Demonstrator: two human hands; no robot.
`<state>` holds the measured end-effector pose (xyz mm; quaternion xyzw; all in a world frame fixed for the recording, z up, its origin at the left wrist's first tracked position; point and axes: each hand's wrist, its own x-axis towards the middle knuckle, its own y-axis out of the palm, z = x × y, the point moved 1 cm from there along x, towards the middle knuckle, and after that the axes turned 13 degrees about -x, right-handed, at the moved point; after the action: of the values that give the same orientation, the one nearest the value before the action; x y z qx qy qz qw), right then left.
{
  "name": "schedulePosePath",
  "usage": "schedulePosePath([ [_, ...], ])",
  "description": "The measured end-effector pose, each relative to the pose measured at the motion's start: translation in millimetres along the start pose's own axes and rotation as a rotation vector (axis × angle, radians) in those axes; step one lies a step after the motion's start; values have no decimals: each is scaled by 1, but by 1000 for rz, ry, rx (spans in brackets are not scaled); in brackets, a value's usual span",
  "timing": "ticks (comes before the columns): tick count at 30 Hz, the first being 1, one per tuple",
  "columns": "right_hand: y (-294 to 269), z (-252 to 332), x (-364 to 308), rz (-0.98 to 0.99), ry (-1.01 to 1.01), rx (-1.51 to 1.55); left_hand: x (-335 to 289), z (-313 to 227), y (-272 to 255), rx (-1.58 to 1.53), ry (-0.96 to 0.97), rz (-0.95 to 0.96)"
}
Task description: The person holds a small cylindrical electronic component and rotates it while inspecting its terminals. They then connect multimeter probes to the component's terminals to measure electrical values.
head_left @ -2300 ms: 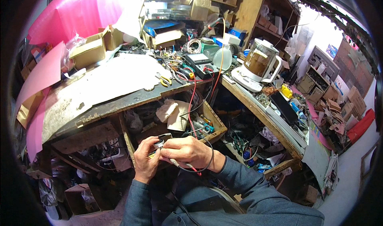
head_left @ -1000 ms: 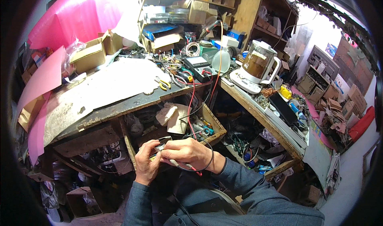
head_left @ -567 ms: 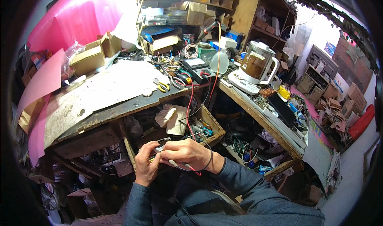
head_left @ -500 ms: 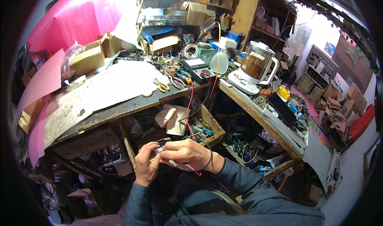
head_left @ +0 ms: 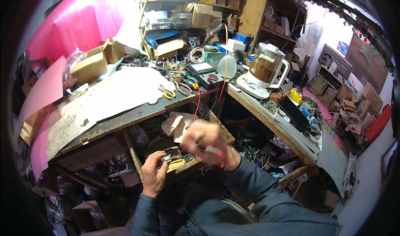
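Note:
My left hand (head_left: 154,175) pinches a small silvery part (head_left: 166,157) between thumb and fingertips, above the front of an open drawer. To its right, my right hand (head_left: 206,142) is raised and smeared by motion. A blurred red piece of the test probes (head_left: 221,155) shows at that hand; their tips cannot be made out. The red test lead (head_left: 198,105) runs from this hand up to a black meter (head_left: 204,72) on the bench. Below the hands lies a yellow item (head_left: 177,164) in the drawer (head_left: 225,136).
Yellow-handled pliers (head_left: 168,93) lie on the bench beside a large pale sheet (head_left: 121,88). A glass kettle (head_left: 266,67) stands on its white base on the right bench, near a yellow object (head_left: 296,95). An open cardboard box (head_left: 91,63) sits at the back left.
My right hand has lifted up and to the right, away from my left hand, and the red piece has moved with it. The left hand still holds the small part.

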<state>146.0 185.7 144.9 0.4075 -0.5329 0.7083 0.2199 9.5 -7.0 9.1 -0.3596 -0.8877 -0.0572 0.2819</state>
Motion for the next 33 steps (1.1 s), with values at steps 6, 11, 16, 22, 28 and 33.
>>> schedulePosePath([
  [6, -33, -128, 25, -295, 711, 277, -1, -3, -1, 16, -21, -17],
  [11, -58, -258, 18, 2, 575, -415, 2, -2, 3, 5, -10, -5],
  [16, -69, -322, 17, 469, 255, -711, 5, 0, 4, 20, -79, 17],
  [22, -60, -300, 63, 821, 382, -729, 0, 1, -1, 7, -129, 8],
  [28, -72, -292, 76, 949, 332, -768, 4, 0, 3, 43, -133, 56],
  [33, -79, -289, 80, 1013, 381, -731, 5, 1, 5, 26, -177, 57],
])
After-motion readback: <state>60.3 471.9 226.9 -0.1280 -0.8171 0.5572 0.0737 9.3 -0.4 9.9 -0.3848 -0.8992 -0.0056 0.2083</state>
